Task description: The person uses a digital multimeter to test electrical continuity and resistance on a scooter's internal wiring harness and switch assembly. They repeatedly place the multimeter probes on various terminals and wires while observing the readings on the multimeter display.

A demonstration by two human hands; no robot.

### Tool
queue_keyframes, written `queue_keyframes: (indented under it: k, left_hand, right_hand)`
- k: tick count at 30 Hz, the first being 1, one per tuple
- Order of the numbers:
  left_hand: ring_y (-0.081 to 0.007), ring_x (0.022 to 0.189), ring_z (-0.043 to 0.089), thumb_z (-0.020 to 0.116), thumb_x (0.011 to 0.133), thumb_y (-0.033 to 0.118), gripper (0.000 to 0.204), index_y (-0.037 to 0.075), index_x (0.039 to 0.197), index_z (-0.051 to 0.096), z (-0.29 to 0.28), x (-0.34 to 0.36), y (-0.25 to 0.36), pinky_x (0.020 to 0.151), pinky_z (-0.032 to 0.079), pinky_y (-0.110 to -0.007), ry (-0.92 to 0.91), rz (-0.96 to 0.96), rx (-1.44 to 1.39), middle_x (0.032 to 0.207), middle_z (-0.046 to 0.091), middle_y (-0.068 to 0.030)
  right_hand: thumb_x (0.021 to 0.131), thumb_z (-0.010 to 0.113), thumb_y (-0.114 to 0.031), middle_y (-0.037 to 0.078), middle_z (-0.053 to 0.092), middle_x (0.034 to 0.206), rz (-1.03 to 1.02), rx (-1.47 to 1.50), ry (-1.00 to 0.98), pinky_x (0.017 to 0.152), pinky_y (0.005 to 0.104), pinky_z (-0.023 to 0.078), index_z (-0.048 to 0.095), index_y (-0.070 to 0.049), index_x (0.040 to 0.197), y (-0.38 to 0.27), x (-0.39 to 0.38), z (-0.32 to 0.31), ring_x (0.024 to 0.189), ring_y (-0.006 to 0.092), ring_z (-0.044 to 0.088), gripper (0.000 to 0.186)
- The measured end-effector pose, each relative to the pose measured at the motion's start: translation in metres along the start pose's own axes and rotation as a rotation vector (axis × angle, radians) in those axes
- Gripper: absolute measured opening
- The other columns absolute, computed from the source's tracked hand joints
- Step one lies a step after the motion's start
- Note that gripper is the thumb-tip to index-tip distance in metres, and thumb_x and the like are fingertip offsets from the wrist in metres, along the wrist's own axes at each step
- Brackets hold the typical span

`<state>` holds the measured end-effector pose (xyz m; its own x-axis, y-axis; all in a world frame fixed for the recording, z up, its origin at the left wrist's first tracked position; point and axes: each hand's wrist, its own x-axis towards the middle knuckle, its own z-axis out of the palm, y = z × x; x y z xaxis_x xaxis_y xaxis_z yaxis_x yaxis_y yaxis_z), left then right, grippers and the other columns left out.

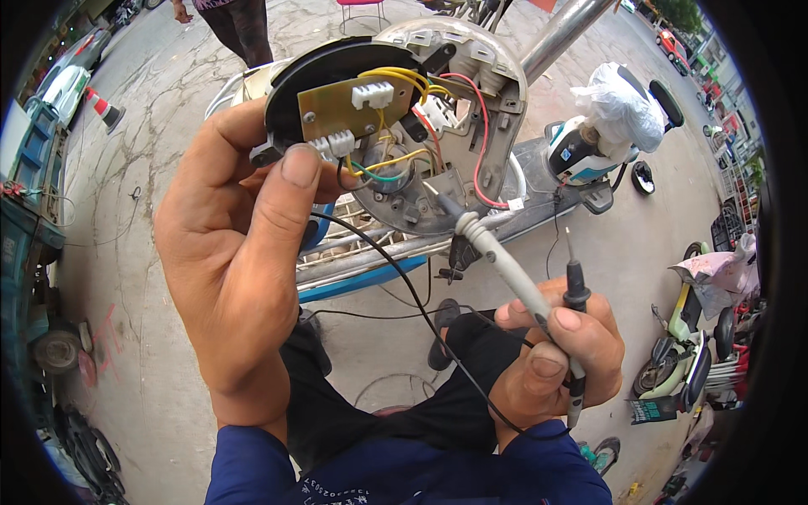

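My left hand (240,227) pinches the edge of a round black instrument panel (290,88), its thumb near a white connector (337,145). A brown circuit board (337,105) is screwed to the panel, with another white connector (373,95) higher on it. Yellow, green, red and black wires run from it toward the open grey housing (497,126) behind. My right hand (564,353) is closed around two test probes. The grey probe (513,273) points up left, its tip in front of the housing's lower part. The black probe (576,286) points upward, its metal tip in the air.
A black cable (387,257) loops across my lap. The housing sits on a scooter with a metal tube (564,38) and a seat (581,160) carrying a white plastic bag (619,105). A traffic cone (103,109), parked vehicles and a person (240,29) are around.
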<state>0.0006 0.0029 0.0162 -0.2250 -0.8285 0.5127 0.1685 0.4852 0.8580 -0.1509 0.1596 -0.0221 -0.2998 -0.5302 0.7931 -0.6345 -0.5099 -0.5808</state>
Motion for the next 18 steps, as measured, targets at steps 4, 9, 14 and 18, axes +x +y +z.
queue_keyframes:
  k: [4,9,14,18]
  left_hand:
    - [-0.0197,0.08,0.07,0.061,0.098,0.014,0.034,-0.009,0.123,0.058,0.002,-0.001,0.001,0.076,0.055,-0.03,0.01,0.011,-0.019,0.102,0.071,-0.0158]
    - [-0.0208,0.079,0.069,0.058,0.098,0.016,0.037,-0.01,0.124,0.056,0.004,0.002,0.002,0.076,0.055,-0.03,0.002,0.014,-0.022,0.104,0.07,-0.017]
    - [-0.0221,0.079,0.068,0.057,0.097,0.017,0.038,-0.01,0.124,0.055,0.005,-0.003,0.003,0.073,0.056,-0.03,0.056,-0.009,0.016,0.104,0.069,-0.0183]
    - [-0.0228,0.082,0.068,0.058,0.096,0.018,0.038,-0.009,0.124,0.054,0.011,-0.005,0.006,0.072,0.058,-0.033,0.112,-0.041,-0.024,0.105,0.068,-0.0187]
  right_hand:
    - [0.09,0.071,-0.009,0.014,0.064,0.081,-0.064,-0.123,0.023,0.053,0.0292,0.05,0.062,-0.002,0.112,0.009,0.001,-0.003,0.064,0.021,0.065,0.025]
    - [0.1,0.059,-0.025,0.017,0.063,0.076,-0.127,-0.306,0.057,0.052,0.0295,0.048,0.058,0.001,0.114,0.008,0.002,-0.007,0.058,0.0208,0.059,0.029]
    - [0.102,0.053,-0.027,0.016,0.059,0.071,-0.171,-0.209,0.031,0.046,0.0303,0.041,0.056,0.003,0.116,0.02,0.002,-0.009,0.054,0.019,0.052,0.033]
    - [0.102,0.05,-0.025,0.014,0.056,0.071,-0.235,-0.176,-0.017,0.046,0.0291,0.04,0.055,0.002,0.118,0.021,0.007,-0.007,0.054,0.0181,0.05,0.032]
